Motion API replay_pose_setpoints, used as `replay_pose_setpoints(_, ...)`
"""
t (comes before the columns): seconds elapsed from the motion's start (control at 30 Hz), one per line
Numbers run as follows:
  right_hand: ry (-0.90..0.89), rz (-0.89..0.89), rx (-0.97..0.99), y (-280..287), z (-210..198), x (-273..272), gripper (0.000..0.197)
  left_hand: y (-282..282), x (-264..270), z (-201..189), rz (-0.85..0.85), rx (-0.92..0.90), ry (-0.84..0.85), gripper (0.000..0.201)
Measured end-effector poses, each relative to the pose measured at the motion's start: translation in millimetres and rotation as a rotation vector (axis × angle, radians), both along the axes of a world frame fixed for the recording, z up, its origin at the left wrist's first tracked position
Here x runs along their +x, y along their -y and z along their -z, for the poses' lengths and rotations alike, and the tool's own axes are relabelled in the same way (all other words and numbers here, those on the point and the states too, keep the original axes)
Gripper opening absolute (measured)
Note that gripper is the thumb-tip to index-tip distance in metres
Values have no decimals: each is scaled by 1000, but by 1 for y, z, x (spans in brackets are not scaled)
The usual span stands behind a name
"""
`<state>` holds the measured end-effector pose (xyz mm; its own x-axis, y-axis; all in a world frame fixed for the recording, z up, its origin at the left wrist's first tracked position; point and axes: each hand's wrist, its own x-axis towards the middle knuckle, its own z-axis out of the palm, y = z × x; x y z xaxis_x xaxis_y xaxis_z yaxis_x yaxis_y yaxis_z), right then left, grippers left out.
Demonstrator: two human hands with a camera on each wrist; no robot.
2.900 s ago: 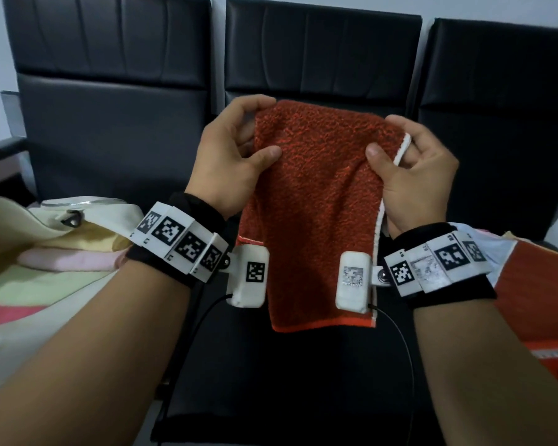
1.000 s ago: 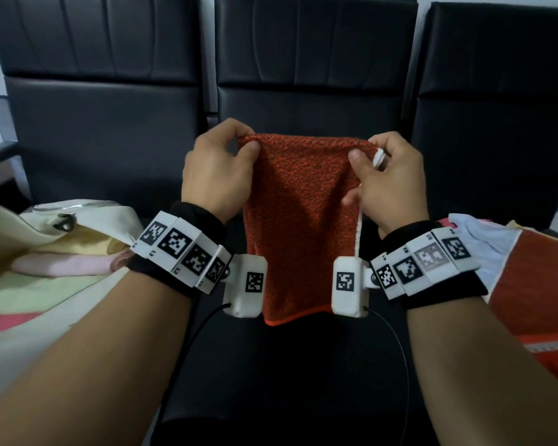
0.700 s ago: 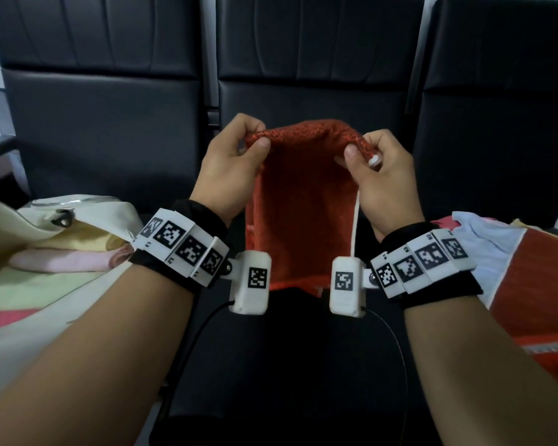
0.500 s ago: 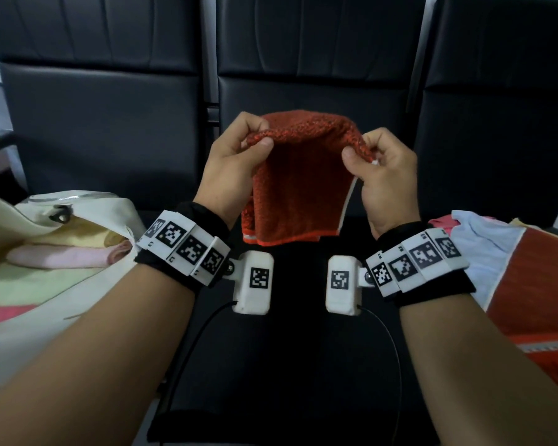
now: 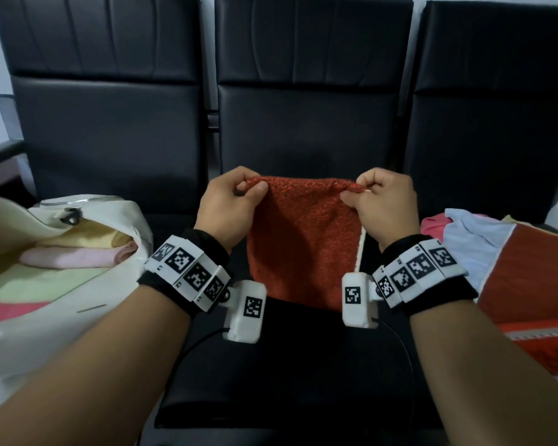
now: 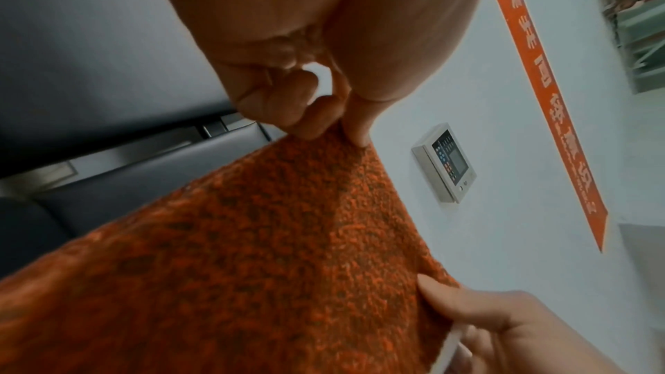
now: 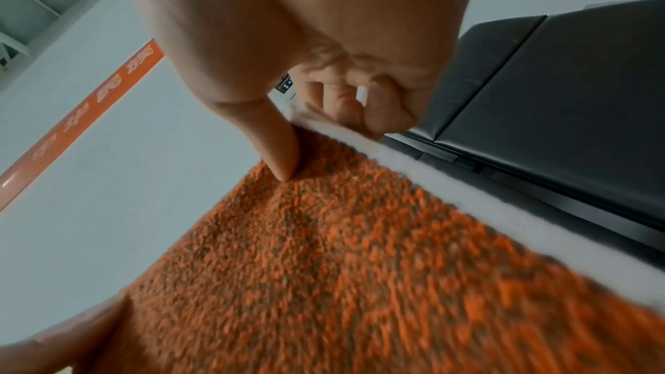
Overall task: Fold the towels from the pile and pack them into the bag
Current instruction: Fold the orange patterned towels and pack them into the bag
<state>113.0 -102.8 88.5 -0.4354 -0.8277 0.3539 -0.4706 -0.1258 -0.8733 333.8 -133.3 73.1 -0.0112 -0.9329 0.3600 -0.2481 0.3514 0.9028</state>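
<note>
The bag (image 5: 87, 220) on my left holds folded towels. My left hand (image 5: 229, 207) and right hand (image 5: 384, 204) pinch the orange towel (image 5: 303, 243), now lowered and halved shorter, nearly ready for packing; pile (image 5: 496, 252) waits right.

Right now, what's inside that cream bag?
The bag holds folded towels: yellow, pink, green and a red one lowest. Anything beneath them is covered.

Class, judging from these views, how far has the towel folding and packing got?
Done: folded pastel towels already lie in the cream bag. In hand: the left hand and right hand pinch the top corners of an orange towel. Left: more cloth lies piled at right.
</note>
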Motion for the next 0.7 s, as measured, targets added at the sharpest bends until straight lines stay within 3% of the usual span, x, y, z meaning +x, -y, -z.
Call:
replay_pose_setpoints(0.2,-46,30,-247,-20,-14,5,20,-26,-2,-24,14,-174,-55,16)
replay_pose_setpoints(0.4,52,13,-368,-40,-34,6,23,-52,-19,-53,114,-202,-262,14)
replay_pose_setpoints(0.7,77,-8,-505,-88,-59,3,24,-87,-23,-80,-16,-436,-260,9)
